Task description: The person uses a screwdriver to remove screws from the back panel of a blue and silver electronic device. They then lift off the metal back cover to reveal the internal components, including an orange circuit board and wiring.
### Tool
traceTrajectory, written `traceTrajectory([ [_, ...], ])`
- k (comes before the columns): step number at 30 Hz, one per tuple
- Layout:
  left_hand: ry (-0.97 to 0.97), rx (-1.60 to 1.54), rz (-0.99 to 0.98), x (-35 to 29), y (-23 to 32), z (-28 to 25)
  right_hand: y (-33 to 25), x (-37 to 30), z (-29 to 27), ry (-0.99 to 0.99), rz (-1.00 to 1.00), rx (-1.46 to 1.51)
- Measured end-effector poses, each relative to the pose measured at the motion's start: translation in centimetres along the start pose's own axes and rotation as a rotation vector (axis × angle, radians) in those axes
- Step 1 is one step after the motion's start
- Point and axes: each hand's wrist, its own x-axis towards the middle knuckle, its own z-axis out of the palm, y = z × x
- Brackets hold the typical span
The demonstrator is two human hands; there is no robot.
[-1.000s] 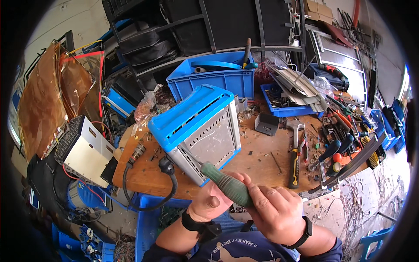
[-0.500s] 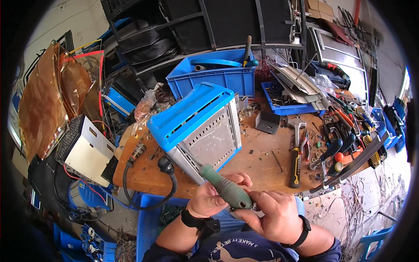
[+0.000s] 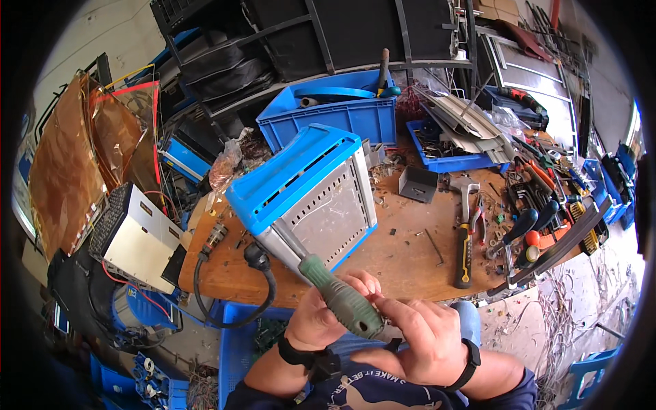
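Left fingers (image 3: 362,279) clasp a green, ribbed screwdriver handle (image 3: 340,295); right fingers (image 3: 404,316) and thumb (image 3: 377,356) apart.

Single fisheye head cam, left of the pair, looking down and forward from above the hands (image 3: 425,342); hands close at lower centre, desk (image 3: 410,263) mid-range, black rack (image 3: 362,34) farther off, edges bending.

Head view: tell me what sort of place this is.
Probably a repair or dismantling workshop: a hammer and a blue-topped metal case sit on a littered wooden bench, and loose wires lie strewn across the floor.
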Motion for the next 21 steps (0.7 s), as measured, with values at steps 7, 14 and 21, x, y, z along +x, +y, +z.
traceTrajectory([
  [7,-0.226,-0.087,-0.039,0.5,-0.7,-2.5,0.0,-0.3,0.3,-0.065,-0.037,-0.087],
  [14,-0.101,0.033,-0.159,-0.6,0.3,-1.0,-0.6,1.0,-0.3,0.013,-0.314,-0.315],
  [21,-0.118,0.115,-0.01,-0.2,0.0,-1.4,-0.4,0.7,0.4,-0.001,-0.199,-0.133],
])
